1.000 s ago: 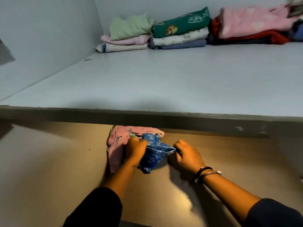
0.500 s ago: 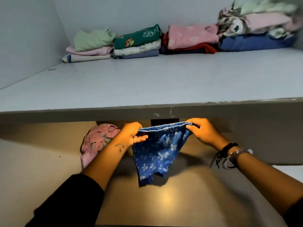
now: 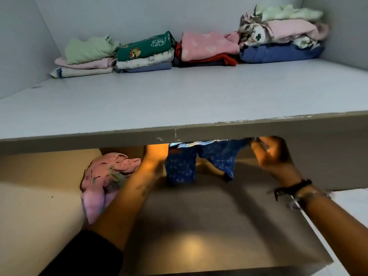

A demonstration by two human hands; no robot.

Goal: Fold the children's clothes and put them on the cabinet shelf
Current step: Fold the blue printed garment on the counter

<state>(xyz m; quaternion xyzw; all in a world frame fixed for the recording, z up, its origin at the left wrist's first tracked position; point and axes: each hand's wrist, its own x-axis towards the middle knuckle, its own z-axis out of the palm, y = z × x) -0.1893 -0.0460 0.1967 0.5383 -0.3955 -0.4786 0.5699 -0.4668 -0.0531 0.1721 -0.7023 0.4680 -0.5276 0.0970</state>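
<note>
Head view: the blue shorts (image 3: 201,162) hang in the air below the front edge of the cabinet shelf (image 3: 179,108), above the brown tabletop (image 3: 189,226). The waistband runs left to right between the two hands, so the garment's long axis at the top is horizontal, with the two legs dangling straight down from it. The right hand (image 3: 272,154) has its grip closed on the right end of the waistband, fingers pinched around the cloth. The left hand (image 3: 157,154) reaches up at the left end; its fingers are hidden behind the shelf's front edge, so I cannot tell whether its grip is closed on the cloth, though the band's tautness suggests it is.

The hanging legs lie directly beneath both grips, roughly midway between them, so neither hand is clearly nearer. Lowering the shorts flat onto the tabletop looks like the likely next step before folding.

A crumpled pink garment (image 3: 105,180) lies on the tabletop by the left forearm, unfolded. Stacks of folded clothes (image 3: 143,52) sit along the shelf's back edge.
</note>
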